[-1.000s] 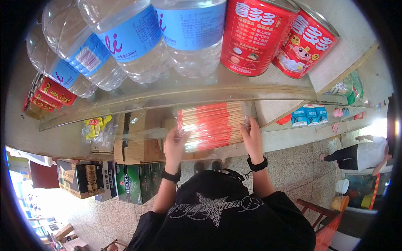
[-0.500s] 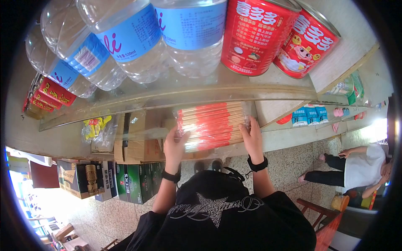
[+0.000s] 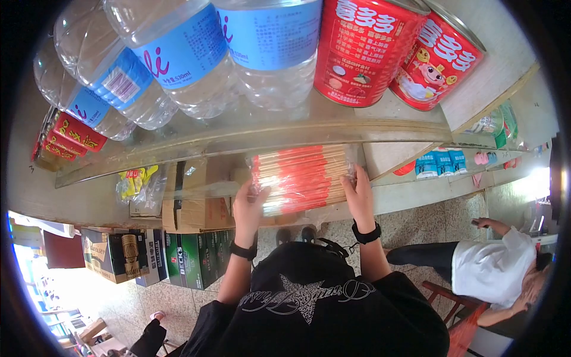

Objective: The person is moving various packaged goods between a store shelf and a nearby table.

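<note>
left hand (image 3: 248, 209) and right hand (image 3: 359, 197) just pinching opposite ends of a plastic-wrapped pack of sticks (image 3: 300, 178), water bottles (image 3: 273, 53) and red cans (image 3: 366, 56) up on the shelf (image 3: 333, 126)

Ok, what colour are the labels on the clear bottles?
The labels are blue, with large purple lettering, best seen in the head view.

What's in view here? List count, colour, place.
stick bundle: one, pale and red, centre
bottles: four, clear with blue labels, top left
big cans: two, red, top right
small cans: red, count unclear, far left
cardboard: brown, count unclear, centre left
cartons: several, black and green, lower left
packets: three, blue, right
other people: two, white and dark clothes, right, lower left
wristbands: two, black, wrists
left hand: one, bundle's left end
right hand: one, right end
</note>
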Available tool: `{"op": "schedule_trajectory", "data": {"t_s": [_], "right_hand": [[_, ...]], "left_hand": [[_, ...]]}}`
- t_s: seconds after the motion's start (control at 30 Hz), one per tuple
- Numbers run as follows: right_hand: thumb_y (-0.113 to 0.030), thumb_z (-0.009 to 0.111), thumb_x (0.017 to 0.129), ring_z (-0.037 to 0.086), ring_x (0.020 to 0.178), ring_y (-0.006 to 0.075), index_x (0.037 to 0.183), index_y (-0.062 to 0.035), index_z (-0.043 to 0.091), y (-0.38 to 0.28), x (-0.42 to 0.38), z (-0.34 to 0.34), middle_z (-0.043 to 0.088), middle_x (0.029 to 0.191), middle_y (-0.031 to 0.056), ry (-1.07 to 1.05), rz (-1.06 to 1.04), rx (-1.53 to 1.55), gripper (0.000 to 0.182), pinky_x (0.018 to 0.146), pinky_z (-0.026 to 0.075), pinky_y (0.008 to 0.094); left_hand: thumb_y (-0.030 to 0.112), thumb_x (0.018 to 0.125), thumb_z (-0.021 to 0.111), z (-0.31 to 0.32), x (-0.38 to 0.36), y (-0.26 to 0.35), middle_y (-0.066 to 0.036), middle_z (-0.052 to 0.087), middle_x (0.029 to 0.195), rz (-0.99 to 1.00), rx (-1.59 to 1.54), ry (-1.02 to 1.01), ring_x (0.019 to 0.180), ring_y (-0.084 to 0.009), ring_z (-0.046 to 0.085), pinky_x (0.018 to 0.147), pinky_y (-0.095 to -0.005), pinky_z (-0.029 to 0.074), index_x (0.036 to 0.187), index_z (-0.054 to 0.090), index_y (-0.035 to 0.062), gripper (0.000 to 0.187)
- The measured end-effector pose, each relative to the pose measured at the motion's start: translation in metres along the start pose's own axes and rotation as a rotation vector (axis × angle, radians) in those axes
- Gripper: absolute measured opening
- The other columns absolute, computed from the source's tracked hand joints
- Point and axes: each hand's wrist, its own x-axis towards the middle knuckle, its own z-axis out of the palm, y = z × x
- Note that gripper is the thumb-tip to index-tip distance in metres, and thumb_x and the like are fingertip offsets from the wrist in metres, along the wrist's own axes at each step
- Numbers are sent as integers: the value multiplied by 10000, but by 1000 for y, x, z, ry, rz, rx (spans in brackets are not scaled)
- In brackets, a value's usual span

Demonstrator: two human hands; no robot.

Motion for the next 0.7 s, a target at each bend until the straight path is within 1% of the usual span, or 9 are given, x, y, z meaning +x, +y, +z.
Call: {"op": "schedule_trajectory", "data": {"t_s": [0.57,0.7], "right_hand": [[-234,570,858,490,1056,320,1219,49,412,-2,1,-1,499,1151,217,-17,20,44,485,895,388,364],[-221,562,860,495,1050,316,1217,48,414,-4,1,-1,496,1152,219,-9,31,50,471,896,387,357]], "left_hand": [[257,741,710,0,0,1,-77,599,799,27,8,-2,684,-158,568,650,-290,455,1122,569,13,474],[273,741,704,-1,1,1,-78,598,796,23,23,0,695,-171,567,663,-300,452,1100,575,13,461]]}}
